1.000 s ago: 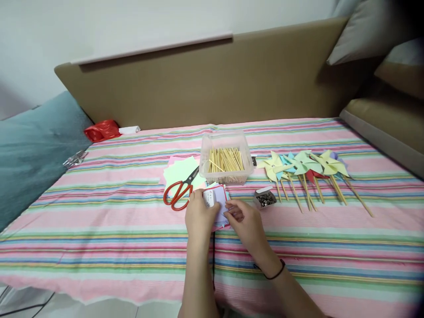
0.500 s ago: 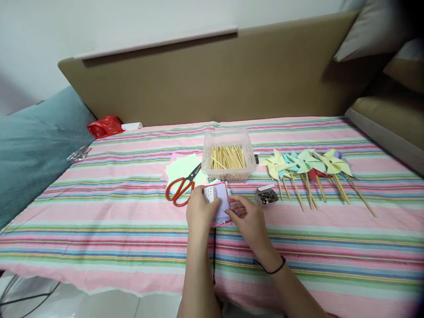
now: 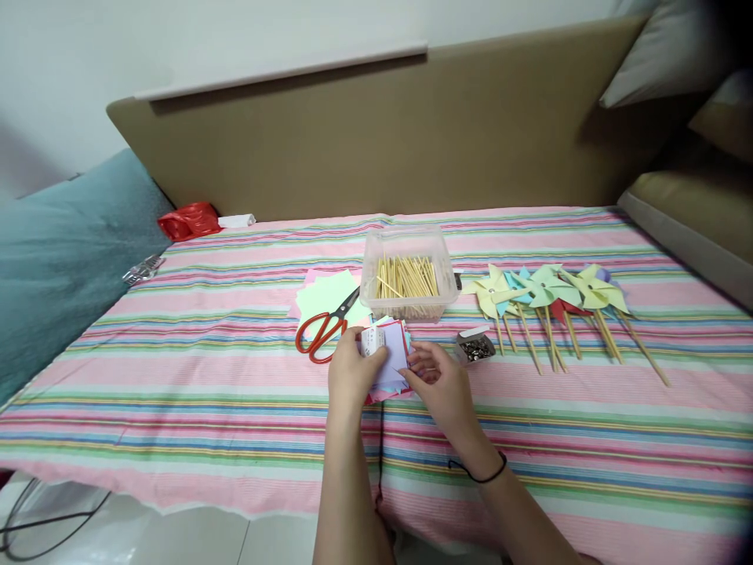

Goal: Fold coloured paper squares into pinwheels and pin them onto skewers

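A small stack of coloured paper squares [image 3: 391,362], purple on top with red, blue and pink edges showing, rests in my left hand [image 3: 353,367], the thumb pressed on its face. Near that thumb a white printed label [image 3: 372,340] lies on the stack. My right hand [image 3: 440,384] pinches the right edge of the purple sheet between thumb and fingers; the remaining fingers are curled. To the left of the stack lie red-handled scissors [image 3: 322,336] on pale green and pink paper sheets [image 3: 325,295]. Right of the stack stands a small open box of metal fasteners [image 3: 475,348].
Behind my hands stands a clear plastic tub [image 3: 408,308] of short wooden sticks. Several paper pinwheels [image 3: 544,286] on sticks lie at the right. A red plastic bag [image 3: 189,222] and a metallic packet [image 3: 143,270] sit far left on the striped cloth [image 3: 205,377].
The view has shifted slightly. My left hand still holds the paper stack, and the right thumb and fingers stay at its right edge with only a slight movement.
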Available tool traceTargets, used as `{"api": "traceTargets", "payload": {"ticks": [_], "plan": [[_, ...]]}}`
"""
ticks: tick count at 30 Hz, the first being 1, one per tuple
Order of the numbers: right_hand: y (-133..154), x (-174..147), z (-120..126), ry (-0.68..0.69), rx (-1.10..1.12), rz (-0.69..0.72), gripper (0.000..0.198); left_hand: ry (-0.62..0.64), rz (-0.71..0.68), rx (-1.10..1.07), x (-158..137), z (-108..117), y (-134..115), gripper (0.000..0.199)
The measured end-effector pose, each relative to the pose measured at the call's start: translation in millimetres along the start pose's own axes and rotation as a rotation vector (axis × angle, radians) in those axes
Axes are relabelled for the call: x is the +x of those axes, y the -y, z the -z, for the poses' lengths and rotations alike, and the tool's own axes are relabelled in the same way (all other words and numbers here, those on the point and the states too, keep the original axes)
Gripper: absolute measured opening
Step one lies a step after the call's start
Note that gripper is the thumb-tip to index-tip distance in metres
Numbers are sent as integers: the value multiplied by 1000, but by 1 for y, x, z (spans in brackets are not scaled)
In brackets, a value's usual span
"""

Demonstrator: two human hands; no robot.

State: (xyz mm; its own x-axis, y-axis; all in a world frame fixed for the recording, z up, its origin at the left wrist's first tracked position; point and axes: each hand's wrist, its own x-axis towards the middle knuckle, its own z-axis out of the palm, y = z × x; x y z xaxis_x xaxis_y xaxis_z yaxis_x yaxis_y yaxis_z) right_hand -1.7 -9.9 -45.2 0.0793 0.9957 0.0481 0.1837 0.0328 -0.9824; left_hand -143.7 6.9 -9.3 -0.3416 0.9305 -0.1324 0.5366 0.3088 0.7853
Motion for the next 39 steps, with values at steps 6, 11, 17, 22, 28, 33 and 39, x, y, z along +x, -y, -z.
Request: {"api": "traceTargets", "payload": {"ticks": [6,11,17,22,28,33,39], "plan": [[-1,0,-1,88,-17,20,29,19,-10,-34,0,0,1,39],[2,1,3,90,6,6,30,6,-33,-222,-5,16,-2,51],[10,0,10,89,128,-17,32,-83,-25,-545,-6,36,-1,57],[10,2,15,133,376,-107,34,-117,14,-608,-4,36,4,61],[9,5,46,-17,688,-94,29,-51,-137,-347,-8,31,1,59],[9,7,53,-72,745,-119,26,54,-311,-171,-12,22,-11,52],[14,10,57,-15,847,-213,19,8,-274,-133,-9,19,-9,50]]}}
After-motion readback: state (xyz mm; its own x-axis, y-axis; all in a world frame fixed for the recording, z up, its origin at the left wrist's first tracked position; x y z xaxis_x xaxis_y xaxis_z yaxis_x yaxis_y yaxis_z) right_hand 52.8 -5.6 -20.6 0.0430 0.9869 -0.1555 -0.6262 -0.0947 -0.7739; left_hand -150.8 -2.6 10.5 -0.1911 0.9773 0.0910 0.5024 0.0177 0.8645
